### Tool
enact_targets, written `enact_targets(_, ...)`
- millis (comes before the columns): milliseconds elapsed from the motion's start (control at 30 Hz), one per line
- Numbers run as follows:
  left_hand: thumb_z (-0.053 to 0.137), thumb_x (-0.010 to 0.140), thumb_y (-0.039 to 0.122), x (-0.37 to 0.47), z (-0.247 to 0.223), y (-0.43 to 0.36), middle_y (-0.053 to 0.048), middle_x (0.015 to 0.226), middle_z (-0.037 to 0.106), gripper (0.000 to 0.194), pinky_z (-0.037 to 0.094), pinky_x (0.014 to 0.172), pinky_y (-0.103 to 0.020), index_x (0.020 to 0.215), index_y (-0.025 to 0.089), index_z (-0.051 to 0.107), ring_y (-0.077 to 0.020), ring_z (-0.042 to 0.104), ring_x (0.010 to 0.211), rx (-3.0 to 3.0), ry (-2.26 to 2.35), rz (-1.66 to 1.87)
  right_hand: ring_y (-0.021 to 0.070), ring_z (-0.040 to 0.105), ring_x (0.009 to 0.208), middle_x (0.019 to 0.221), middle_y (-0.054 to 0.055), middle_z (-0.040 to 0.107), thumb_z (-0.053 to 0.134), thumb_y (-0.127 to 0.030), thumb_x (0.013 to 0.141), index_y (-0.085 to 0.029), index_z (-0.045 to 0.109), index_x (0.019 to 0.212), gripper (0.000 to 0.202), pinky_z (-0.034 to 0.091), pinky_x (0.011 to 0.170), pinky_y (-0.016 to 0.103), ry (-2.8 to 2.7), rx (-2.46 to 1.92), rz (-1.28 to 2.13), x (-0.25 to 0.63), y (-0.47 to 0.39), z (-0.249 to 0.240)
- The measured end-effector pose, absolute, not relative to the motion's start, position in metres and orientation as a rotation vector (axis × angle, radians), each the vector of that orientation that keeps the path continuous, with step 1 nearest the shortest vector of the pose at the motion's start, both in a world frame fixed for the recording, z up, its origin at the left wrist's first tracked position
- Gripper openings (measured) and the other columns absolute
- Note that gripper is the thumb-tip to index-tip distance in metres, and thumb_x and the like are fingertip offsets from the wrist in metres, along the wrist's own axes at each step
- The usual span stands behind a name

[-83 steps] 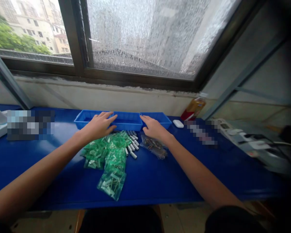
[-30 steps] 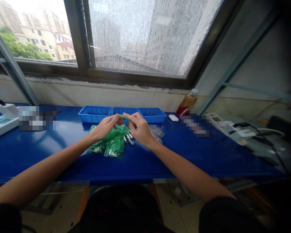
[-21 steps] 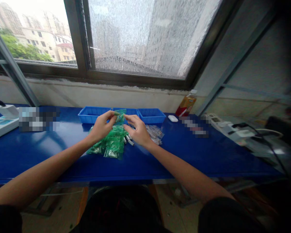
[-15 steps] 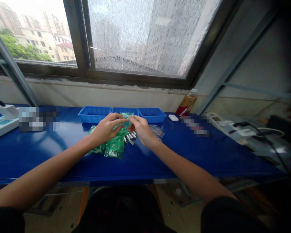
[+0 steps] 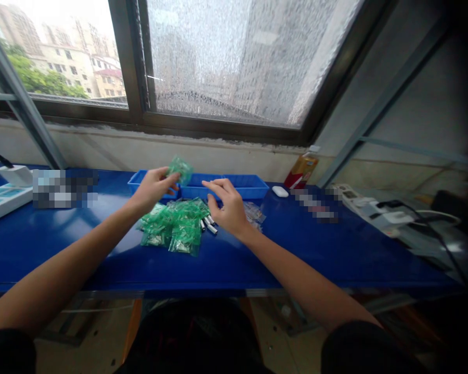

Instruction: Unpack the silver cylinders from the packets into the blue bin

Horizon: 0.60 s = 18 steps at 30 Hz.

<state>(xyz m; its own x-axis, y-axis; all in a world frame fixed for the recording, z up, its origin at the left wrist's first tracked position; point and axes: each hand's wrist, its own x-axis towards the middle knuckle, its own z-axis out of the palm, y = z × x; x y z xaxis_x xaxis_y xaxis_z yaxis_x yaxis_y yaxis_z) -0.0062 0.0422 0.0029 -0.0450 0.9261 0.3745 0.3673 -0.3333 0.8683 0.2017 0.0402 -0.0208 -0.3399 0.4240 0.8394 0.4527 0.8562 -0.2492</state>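
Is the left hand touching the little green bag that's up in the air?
Touching. The head view shows the left hand holding the raised green bag at its lower left side.

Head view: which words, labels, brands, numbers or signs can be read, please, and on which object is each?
No text can be read anywhere.
Amber plastic bottle with red label: markings too small and blurred.
Pixelated patches on blue table: unreadable.
Green transparent plastic bags: no readable print.
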Motion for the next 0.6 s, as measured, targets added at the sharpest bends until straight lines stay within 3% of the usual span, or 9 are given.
enact_targets(100, 0.053, 0.079, 0.036, -0.043, 0.004, 0.054, -0.005, 0.077, 0.059, 0.025, 0.044, 0.066, -0.029, 0.090, 0.017, 0.065, -0.0177, 0.057, 0.070, 2.142, 1.943, 1.527, 0.0148, 0.050, 0.077, 0.085, 0.004, 0.050, 0.039, -0.001, 0.071, -0.019, 0.061, 0.095, 0.037, 0.044, 0.071, 0.029, -1.848, -0.711, -0.057, 0.207, 0.036, -0.012)
enact_targets(233, 0.051, 0.079, 0.029, -0.066, -0.011, 0.066, -0.010, 0.099, 0.057, 0.034, 0.044, 0.078, -0.034, 0.110, 0.020, 0.062, -0.0236, 0.055, 0.089, 2.510, 2.226, 1.043, 0.0145, 0.048, 0.073, 0.078, 0.003, 0.046, 0.035, 0.001, 0.066, -0.019, 0.057, 0.078, 0.032, 0.041, 0.069, 0.028, -1.842, -0.701, -0.043, 0.210, 0.036, -0.012)
enact_targets(333, 0.048, 0.080, 0.026, -0.054, -0.017, 0.065, -0.012, 0.107, 0.054, 0.040, 0.043, 0.084, -0.036, 0.118, 0.016, 0.056, -0.0249, 0.052, 0.096, 2.654, 2.109, 1.017, 0.0156, 0.047, 0.075, 0.077, 0.004, 0.044, 0.034, 0.002, 0.062, -0.018, 0.055, 0.072, 0.031, 0.040, 0.070, 0.029, -1.880, -0.689, -0.021, 0.207, 0.039, -0.017)
enact_targets(400, 0.044, 0.083, 0.025, -0.038, -0.015, 0.059, -0.011, 0.102, 0.056, 0.036, 0.043, 0.086, -0.036, 0.113, 0.015, 0.059, -0.0232, 0.052, 0.095, 2.720, 1.918, 1.123, 0.0172, 0.046, 0.079, 0.078, 0.005, 0.046, 0.035, 0.002, 0.059, -0.017, 0.055, 0.071, 0.031, 0.040, 0.074, 0.031, -1.934, -0.715, -0.007, 0.204, 0.042, -0.020)
enact_targets(500, 0.042, 0.085, 0.026, -0.014, -0.009, 0.046, -0.007, 0.087, 0.062, 0.029, 0.045, 0.077, -0.031, 0.101, 0.016, 0.063, -0.0177, 0.056, 0.078, 2.726, 1.635, 1.079, 0.0188, 0.046, 0.083, 0.079, 0.005, 0.051, 0.037, 0.001, 0.060, -0.017, 0.058, 0.077, 0.032, 0.038, 0.079, 0.032, -2.037, -0.822, 0.005, 0.203, 0.047, -0.023)
enact_targets(600, 0.043, 0.085, 0.028, 0.002, -0.011, 0.037, -0.005, 0.081, 0.065, 0.026, 0.043, 0.067, -0.027, 0.096, 0.016, 0.064, -0.0143, 0.055, 0.066, 2.708, 1.512, 0.912, 0.0190, 0.047, 0.083, 0.080, 0.005, 0.057, 0.042, -0.006, 0.070, -0.016, 0.062, 0.086, 0.027, 0.036, 0.082, 0.032, -2.136, -0.985, 0.008, 0.204, 0.054, -0.028)
